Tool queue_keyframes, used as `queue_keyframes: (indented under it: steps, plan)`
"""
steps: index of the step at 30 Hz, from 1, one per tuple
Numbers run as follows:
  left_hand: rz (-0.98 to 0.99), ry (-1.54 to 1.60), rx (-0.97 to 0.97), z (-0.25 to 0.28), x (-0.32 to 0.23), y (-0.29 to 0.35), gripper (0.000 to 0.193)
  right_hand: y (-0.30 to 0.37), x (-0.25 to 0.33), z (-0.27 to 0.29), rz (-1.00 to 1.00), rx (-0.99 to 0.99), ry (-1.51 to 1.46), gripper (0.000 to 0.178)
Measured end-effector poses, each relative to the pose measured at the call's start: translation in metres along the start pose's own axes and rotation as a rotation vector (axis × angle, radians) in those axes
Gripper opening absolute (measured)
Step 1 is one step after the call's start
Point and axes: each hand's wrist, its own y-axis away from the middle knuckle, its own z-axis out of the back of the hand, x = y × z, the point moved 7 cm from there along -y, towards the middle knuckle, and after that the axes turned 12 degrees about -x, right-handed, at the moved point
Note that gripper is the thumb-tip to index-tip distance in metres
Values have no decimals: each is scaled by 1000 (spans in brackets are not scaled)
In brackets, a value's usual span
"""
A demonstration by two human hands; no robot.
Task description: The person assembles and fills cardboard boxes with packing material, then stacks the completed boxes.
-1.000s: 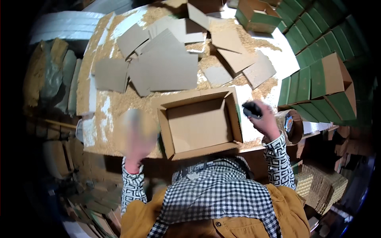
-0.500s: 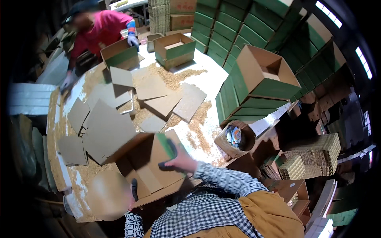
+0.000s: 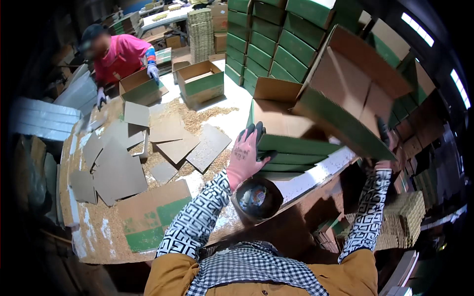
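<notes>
Both gloved hands (image 3: pixel 245 157) (image 3: pixel 392 141) forward, well apart

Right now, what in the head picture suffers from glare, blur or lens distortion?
Head view: glare washes out the white tabletop and the narrow upper-right windows; head view: the pink-gloved right hand and the tilted green-and-brown cardboard box look somewhat blurred; head view: corners fall black, straight edges bend near the rim.

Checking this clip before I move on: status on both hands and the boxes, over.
Right hand gripping a tilted open box. Left hand, fingers spread, at the corner of stacked green boxes. Round container close by.
</notes>
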Motion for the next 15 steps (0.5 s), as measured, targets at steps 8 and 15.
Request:
queue_keyframes:
  steps: [8,15]
  plan:
    - [241,186,-42,3,22,28,91,-17,-59,-63,482,79,1158,33]
    - [483,-384,-173,164,181,228,58,211,7,-186,453,168,277,45]
